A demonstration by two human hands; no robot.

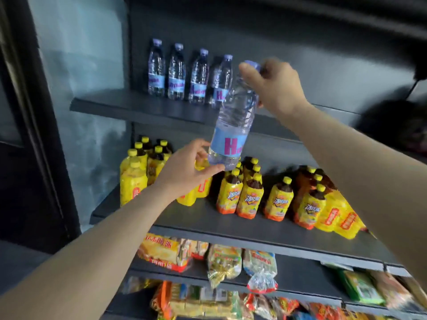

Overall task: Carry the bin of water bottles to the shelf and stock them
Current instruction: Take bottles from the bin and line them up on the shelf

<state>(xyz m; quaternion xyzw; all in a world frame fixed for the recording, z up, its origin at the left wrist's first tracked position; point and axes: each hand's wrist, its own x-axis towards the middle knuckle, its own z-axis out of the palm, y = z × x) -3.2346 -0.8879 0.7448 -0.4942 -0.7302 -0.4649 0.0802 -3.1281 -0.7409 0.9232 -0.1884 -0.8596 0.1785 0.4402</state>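
Above the middle shelf, in front of the top shelf, I've got the water bottle in the air, tilted, cap toward the upper right. Right hand pinches it round the neck and cap; left hand cups the base, fingers curled on the bottom. Four shelved bottles stand in a row, labels forward. Next open spot looks to be just right of the fourth one, though my hand hides part of it. I'd straighten the bottle upright first, lift the base over the shelf lip, set it down beside the row with the H label facing out, then let go, left grip first. Yellow tea bottles sit below; keep clear of them. Bin not in view.
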